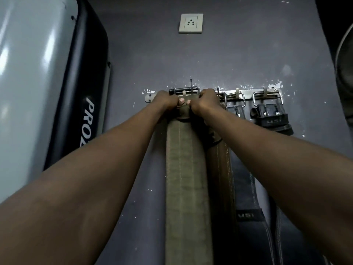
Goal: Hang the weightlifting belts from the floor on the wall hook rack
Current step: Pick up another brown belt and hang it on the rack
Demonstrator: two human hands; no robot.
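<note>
Landmark: wall hook rack [248, 92], a metal strip with pale hooks on a dark scuffed wall.

Item 1: olive belt [185, 169]. Buckle end held up at the rack's left end, its dark buckle level with the leftmost visible hook; strap hangs straight down from there. Whether the buckle already sits over the hook cannot be told, as the hands cover it.

Item 2: left hand [168, 100], fingers closed around the olive belt's top, left of the buckle.

Item 3: right hand [208, 101], likewise closed on the belt's top, right of the buckle; thumbs nearly meet.

Item 4: brown belt [221, 169], hanging just right of the olive one.

Item 5: black belt [246, 188], on the next hook rightward, by its steel buckle.

Item 6: folded black belt [271, 119], at the rack's right end.

Status, judged: three belts hung; the fourth is being seated. Floor out of view, so any remainder is unknown.

Also: wall socket [191, 23] above the rack; grey machine housing [38, 73] far left.
</note>
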